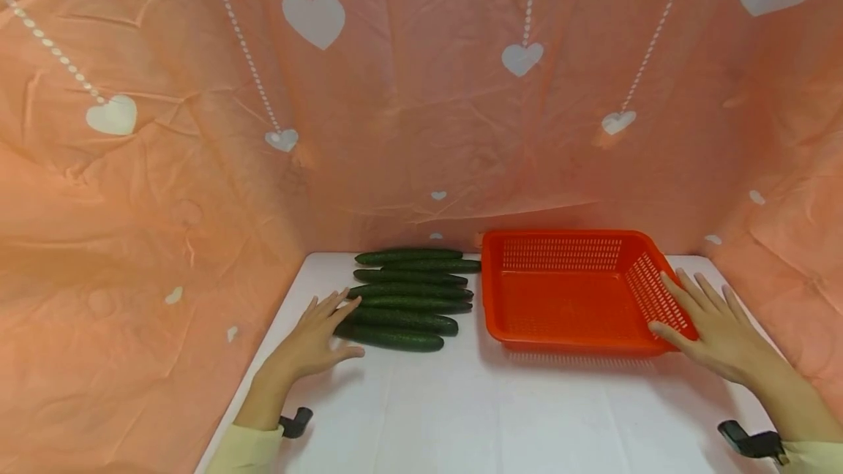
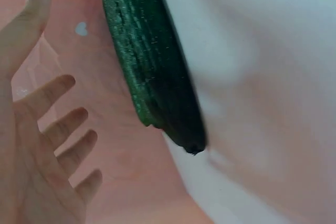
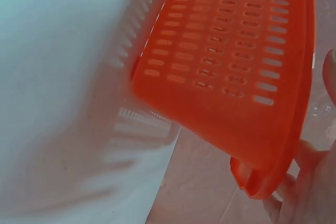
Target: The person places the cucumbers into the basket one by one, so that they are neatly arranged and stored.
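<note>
Several dark green cucumbers (image 1: pixel 402 319) lie side by side in a stack of rows at the back left of the white table. At their left ends my left hand (image 1: pixel 316 339) hovers with fingers spread, holding nothing. The left wrist view shows the end of a cucumber (image 2: pixel 152 61) apart from this hand's fingers. A red plastic basket (image 1: pixel 566 346) with slotted walls stands right of the cucumbers. Beside its right wall is my right hand (image 1: pixel 718 331), fingers extended. In the right wrist view, fingertips lie partly hidden behind the basket's rim (image 3: pixel 296 129); contact is unclear.
The white table (image 1: pixel 448 415) extends in front of the cucumbers and basket. Orange-pink cloth (image 1: pixel 408 130) printed with white hearts hangs close behind it and along both sides. Dark devices (image 1: pixel 296 423) are strapped to both wrists.
</note>
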`<state>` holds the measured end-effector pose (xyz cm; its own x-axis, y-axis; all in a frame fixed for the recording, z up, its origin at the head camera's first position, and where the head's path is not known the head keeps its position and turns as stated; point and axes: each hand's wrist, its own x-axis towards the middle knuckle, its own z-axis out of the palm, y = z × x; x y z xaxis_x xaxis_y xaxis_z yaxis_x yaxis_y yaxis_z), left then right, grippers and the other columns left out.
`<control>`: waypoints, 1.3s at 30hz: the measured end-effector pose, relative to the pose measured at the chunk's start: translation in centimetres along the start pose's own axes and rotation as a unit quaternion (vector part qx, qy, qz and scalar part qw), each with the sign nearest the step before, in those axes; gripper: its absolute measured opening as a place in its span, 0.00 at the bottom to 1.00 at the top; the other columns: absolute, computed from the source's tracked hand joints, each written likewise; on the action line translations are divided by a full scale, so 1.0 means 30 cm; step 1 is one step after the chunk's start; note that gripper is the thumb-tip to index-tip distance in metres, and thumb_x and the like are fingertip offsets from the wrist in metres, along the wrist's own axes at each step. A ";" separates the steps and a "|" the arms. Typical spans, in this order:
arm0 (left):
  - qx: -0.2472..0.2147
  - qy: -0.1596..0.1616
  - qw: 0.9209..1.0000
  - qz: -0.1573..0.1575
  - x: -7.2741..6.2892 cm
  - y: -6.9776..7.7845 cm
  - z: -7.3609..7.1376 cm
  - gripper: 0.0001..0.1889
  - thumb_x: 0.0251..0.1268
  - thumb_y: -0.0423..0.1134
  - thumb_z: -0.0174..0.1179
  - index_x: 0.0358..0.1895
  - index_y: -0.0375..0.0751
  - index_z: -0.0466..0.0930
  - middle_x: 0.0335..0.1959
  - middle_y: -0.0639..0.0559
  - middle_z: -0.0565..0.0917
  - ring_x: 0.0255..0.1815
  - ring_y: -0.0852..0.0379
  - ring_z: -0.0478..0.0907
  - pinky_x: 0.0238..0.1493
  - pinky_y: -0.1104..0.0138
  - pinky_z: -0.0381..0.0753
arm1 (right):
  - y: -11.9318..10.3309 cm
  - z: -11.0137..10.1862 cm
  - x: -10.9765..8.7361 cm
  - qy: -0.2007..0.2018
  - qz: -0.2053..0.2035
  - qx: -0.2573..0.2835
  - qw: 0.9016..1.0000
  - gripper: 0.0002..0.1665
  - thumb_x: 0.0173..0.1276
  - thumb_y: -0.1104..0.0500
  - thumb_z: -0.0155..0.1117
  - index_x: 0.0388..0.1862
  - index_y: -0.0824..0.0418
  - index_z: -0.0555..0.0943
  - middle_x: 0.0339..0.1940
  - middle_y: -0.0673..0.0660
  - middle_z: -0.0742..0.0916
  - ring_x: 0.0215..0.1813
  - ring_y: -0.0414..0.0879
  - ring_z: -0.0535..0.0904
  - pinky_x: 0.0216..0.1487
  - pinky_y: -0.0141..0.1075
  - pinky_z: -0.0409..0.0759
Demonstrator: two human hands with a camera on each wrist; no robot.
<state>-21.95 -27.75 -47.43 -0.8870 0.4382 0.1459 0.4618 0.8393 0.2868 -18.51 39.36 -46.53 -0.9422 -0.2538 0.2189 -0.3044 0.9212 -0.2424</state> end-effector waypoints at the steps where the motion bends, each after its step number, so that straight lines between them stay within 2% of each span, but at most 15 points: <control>1: -0.005 -0.002 1.000 0.003 0.005 -0.006 0.003 0.50 0.62 0.63 0.75 0.83 0.43 0.67 0.85 0.37 0.61 0.85 0.30 0.56 0.84 0.35 0.48 | 0.002 0.000 0.005 -0.001 -0.001 0.000 1.000 0.56 0.78 0.39 0.63 0.90 0.63 0.48 0.87 0.76 0.54 0.88 0.71 0.34 0.81 0.56 0.11; 5: -0.041 -0.016 0.999 -0.006 0.018 -0.030 0.020 0.48 0.58 0.58 0.80 0.81 0.46 0.71 0.84 0.37 0.64 0.82 0.24 0.59 0.78 0.31 0.60 | 0.009 -0.001 0.018 -0.004 -0.001 0.004 1.000 0.56 0.79 0.39 0.63 0.89 0.65 0.49 0.86 0.77 0.56 0.89 0.70 0.34 0.81 0.55 0.13; 8: -0.063 -0.026 0.998 -0.009 0.028 -0.047 0.035 0.46 0.59 0.55 0.81 0.80 0.48 0.73 0.82 0.38 0.67 0.81 0.26 0.61 0.75 0.32 0.67 | 0.015 0.001 0.021 -0.010 0.004 0.015 1.000 0.56 0.79 0.39 0.63 0.89 0.66 0.49 0.86 0.77 0.56 0.88 0.70 0.35 0.82 0.55 0.13; 10: -0.072 -0.026 0.997 0.000 0.034 -0.060 0.044 0.44 0.59 0.53 0.81 0.78 0.46 0.75 0.80 0.37 0.69 0.80 0.29 0.64 0.74 0.34 0.69 | 0.017 0.006 0.024 -0.015 0.008 0.025 1.000 0.56 0.79 0.39 0.62 0.89 0.66 0.49 0.86 0.77 0.54 0.88 0.71 0.36 0.81 0.54 0.12; 13: -0.079 -0.018 0.997 0.013 0.039 -0.084 0.057 0.40 0.60 0.50 0.81 0.75 0.44 0.78 0.76 0.36 0.73 0.77 0.31 0.68 0.73 0.37 0.71 | 0.018 0.014 0.027 -0.016 0.006 0.039 0.999 0.56 0.79 0.40 0.62 0.89 0.67 0.49 0.87 0.76 0.52 0.88 0.73 0.37 0.81 0.53 0.12; 17: -0.096 -0.009 0.995 0.010 0.042 -0.121 0.074 0.33 0.60 0.47 0.81 0.69 0.45 0.83 0.70 0.39 0.77 0.73 0.34 0.72 0.72 0.39 0.74 | 0.020 0.026 0.029 -0.009 -0.004 0.044 0.999 0.54 0.79 0.41 0.62 0.89 0.67 0.50 0.87 0.77 0.53 0.87 0.74 0.40 0.83 0.50 0.14; 22: -0.109 0.000 0.994 0.002 0.047 -0.157 0.092 0.22 0.61 0.44 0.81 0.57 0.48 0.87 0.58 0.47 0.83 0.63 0.41 0.78 0.66 0.45 0.78 | 0.028 0.039 0.027 -0.010 -0.006 0.053 0.999 0.54 0.80 0.42 0.62 0.89 0.67 0.50 0.86 0.78 0.55 0.87 0.74 0.40 0.83 0.49 0.15; 26: -0.115 0.006 0.993 -0.002 0.057 -0.173 0.099 0.16 0.62 0.42 0.80 0.51 0.49 0.87 0.51 0.52 0.83 0.56 0.46 0.79 0.61 0.49 0.80 | 0.035 0.048 0.025 -0.001 -0.011 0.059 0.998 0.53 0.79 0.43 0.63 0.89 0.67 0.50 0.86 0.78 0.55 0.88 0.73 0.40 0.84 0.47 0.16; 33: -0.114 -0.013 0.993 -0.030 0.058 -0.181 0.105 0.16 0.62 0.38 0.79 0.51 0.49 0.87 0.55 0.49 0.85 0.61 0.41 0.80 0.67 0.44 0.78 | 0.047 0.057 0.021 -0.001 -0.012 0.063 0.998 0.54 0.79 0.44 0.63 0.89 0.66 0.48 0.87 0.76 0.54 0.87 0.73 0.44 0.84 0.44 0.17; 39: -0.122 -0.017 0.992 -0.013 0.053 -0.173 0.092 0.15 0.63 0.28 0.76 0.50 0.46 0.86 0.54 0.47 0.84 0.61 0.38 0.82 0.66 0.43 0.78 | 0.046 0.060 0.018 -0.004 -0.013 0.054 0.998 0.56 0.79 0.43 0.63 0.89 0.66 0.46 0.88 0.74 0.52 0.88 0.70 0.42 0.83 0.40 0.18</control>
<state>-25.75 -30.51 -51.31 -0.8963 0.4309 0.1051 0.4202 0.7492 0.5119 -19.71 39.97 -48.46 -0.9346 -0.2801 0.2191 -0.3419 0.8772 -0.3371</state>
